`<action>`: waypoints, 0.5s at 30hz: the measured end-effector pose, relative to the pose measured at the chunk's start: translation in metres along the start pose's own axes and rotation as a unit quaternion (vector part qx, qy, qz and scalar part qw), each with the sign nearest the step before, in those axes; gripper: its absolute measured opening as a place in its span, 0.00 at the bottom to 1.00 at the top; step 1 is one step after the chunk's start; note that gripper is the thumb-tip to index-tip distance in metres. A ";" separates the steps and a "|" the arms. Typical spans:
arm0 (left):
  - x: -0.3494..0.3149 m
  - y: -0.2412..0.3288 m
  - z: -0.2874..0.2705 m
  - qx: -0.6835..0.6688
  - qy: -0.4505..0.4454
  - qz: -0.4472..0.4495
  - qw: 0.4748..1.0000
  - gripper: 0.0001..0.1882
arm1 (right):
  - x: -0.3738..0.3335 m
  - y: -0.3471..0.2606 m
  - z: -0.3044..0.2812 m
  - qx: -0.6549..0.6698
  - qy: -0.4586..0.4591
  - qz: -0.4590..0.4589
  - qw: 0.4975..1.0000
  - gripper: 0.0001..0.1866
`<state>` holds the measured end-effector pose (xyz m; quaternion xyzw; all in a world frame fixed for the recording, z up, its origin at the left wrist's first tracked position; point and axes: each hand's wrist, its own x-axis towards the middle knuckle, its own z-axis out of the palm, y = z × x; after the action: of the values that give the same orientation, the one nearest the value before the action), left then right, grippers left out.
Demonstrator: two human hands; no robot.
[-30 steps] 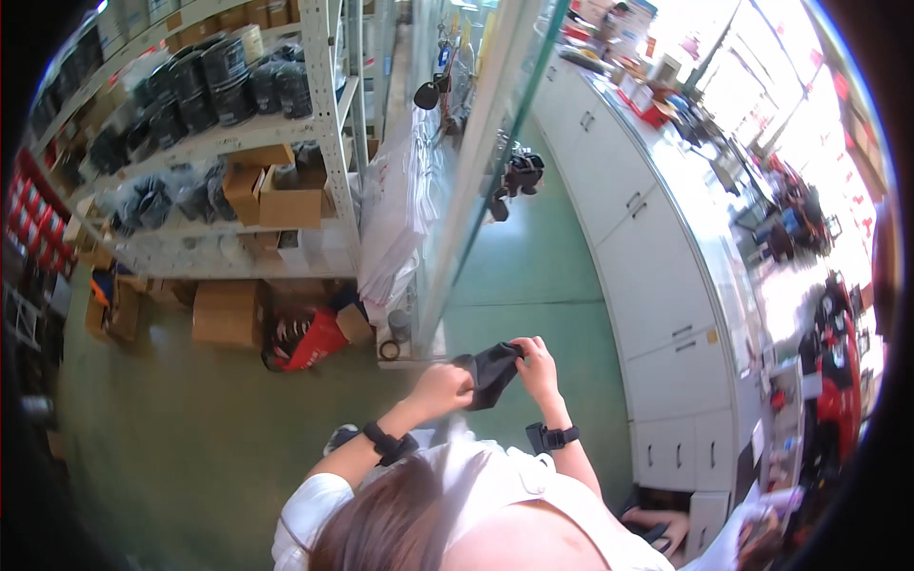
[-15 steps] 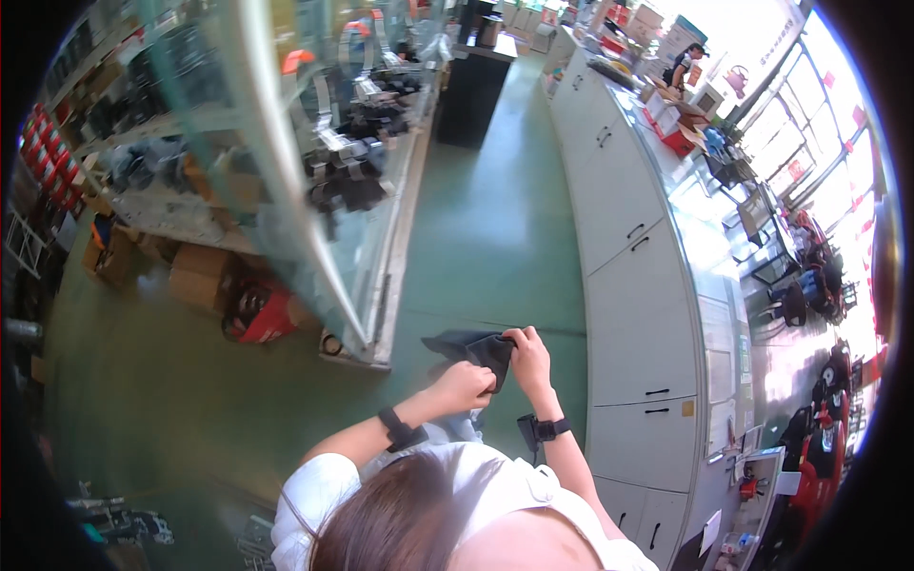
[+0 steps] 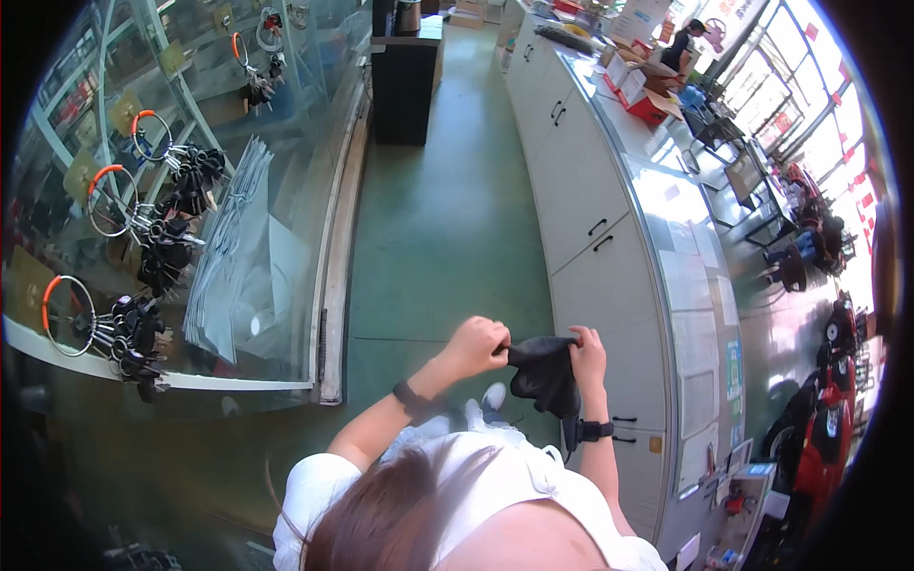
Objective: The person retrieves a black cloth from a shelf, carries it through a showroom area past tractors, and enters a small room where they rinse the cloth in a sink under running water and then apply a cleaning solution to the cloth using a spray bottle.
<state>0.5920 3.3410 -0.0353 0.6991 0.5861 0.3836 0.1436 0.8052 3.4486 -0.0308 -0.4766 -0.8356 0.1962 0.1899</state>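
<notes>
A dark piece of cloth [image 3: 544, 373] hangs stretched between my two hands, in front of my body. My left hand [image 3: 477, 344] is closed in a fist on its left corner. At the upper right edge, my right hand [image 3: 588, 358] pinches the cloth between thumb and fingers. The lower part of the cloth droops in loose folds; whether it is a bag, a glove or a flat rag cannot be made out. Both my wrists wear black bands, and a small dark object hangs beside the right one.
On my left stands a glass case [image 3: 333, 238] where key rings [image 3: 114, 324] with black keys hang. A long white cabinet [image 3: 609, 314] with dark handles runs along my right. Beyond it are red machines [image 3: 830, 428]. A person [image 3: 679, 49] stands near the boxes [image 3: 638, 86] far ahead.
My hands have moved apart and slightly right, spreading the cloth between them. My view has shifted, so the case of key rings now shows clearly at the left.
</notes>
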 end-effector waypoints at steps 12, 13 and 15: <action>0.145 -0.139 -0.024 0.001 0.069 -0.344 0.937 0.09 | 0.206 0.044 0.034 0.052 -0.081 -0.206 0.974 0.07; 0.169 -0.142 -0.029 0.008 0.080 -0.331 0.940 0.09 | 0.226 0.043 0.035 0.054 -0.078 -0.200 0.975 0.07; 0.205 -0.144 -0.028 0.022 0.107 -0.309 0.945 0.08 | 0.278 0.048 0.038 0.069 -0.071 -0.201 0.975 0.07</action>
<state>0.4737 3.5642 -0.0350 0.4418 0.7934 0.3797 0.1764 0.6890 3.7076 -0.0518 -0.2692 -0.9103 0.2443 0.1977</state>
